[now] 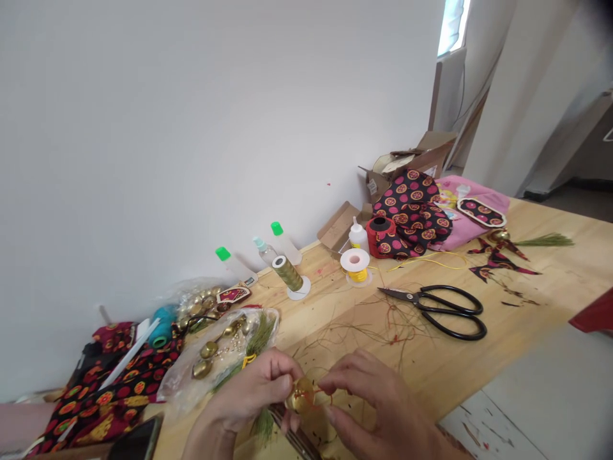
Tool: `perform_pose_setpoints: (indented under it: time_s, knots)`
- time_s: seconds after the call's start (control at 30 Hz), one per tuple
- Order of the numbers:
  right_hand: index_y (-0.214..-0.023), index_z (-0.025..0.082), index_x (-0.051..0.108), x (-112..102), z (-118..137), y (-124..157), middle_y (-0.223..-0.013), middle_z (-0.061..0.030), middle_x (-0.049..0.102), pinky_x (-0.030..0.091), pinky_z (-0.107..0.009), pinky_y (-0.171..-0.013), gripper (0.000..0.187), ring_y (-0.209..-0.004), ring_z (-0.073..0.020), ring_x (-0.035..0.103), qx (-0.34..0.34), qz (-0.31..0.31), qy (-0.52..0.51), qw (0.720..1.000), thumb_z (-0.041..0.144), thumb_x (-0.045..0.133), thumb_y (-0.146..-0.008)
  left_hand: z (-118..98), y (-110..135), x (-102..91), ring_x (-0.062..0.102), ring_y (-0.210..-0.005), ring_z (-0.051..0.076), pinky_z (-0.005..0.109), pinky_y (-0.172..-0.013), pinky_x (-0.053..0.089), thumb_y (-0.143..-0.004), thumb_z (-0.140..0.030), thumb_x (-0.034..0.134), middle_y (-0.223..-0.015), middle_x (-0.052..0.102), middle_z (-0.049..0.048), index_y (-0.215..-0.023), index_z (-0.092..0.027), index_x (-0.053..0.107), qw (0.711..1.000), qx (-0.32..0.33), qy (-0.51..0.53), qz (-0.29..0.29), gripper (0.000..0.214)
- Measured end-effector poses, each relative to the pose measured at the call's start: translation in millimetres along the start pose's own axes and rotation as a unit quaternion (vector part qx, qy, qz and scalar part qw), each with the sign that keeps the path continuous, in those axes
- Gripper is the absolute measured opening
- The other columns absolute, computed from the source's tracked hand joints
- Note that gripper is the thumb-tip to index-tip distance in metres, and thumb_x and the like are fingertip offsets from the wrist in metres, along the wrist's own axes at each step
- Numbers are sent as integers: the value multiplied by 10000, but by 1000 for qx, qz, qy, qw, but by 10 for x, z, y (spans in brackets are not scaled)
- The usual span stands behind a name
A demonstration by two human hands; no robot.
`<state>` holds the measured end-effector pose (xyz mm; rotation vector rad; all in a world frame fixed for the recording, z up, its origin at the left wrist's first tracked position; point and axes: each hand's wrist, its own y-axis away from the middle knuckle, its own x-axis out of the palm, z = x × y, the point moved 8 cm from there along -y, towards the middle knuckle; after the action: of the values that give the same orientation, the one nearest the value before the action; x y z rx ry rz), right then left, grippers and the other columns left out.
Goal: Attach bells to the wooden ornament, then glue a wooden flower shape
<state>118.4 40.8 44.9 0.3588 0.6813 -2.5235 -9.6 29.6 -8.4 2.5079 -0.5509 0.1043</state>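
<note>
My left hand [253,393] is closed on a small gold bell [300,396] low in the picture, fingers pinched round it. My right hand [371,399] pinches at the same bell from the right, and a thin red thread shows between the fingertips. Green fibres [263,425] hang below my left hand. Both hands hover over the wooden table [527,306], just in front of a clear plastic bag [215,358] holding gold bells and green tassel strands.
Black scissors [440,310] lie right of centre among loose threads. A yellow thread spool [355,265], an olive thread cone [288,275], glue bottles [358,235] and patterned fabric [412,214] line the wall. More patterned cloth [110,390] and a phone [136,441] sit at left.
</note>
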Motion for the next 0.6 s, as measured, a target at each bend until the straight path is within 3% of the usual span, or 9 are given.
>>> perform_pose_setpoints:
  time_s: [0.3, 0.6]
  knots:
    - [-844, 186, 589, -34, 225, 51, -702, -20, 620, 414, -229, -526, 170, -600, -125, 511, -125, -63, 85, 986, 172, 547, -681, -45, 37, -36, 518, -407, 83, 164, -395, 374, -513, -518, 664, -517, 616, 42, -696, -93, 641, 999, 2, -35, -7, 463]
    - [-825, 190, 595, 7, 325, 82, -646, -7, 602, 385, -210, -466, 156, -537, -115, 452, -173, -114, 121, 971, 169, 509, -696, -65, 19, -18, 502, -406, 73, 161, -402, 365, -490, -508, 681, -503, 604, 21, -692, -102, 640, 999, 11, -32, -25, 456]
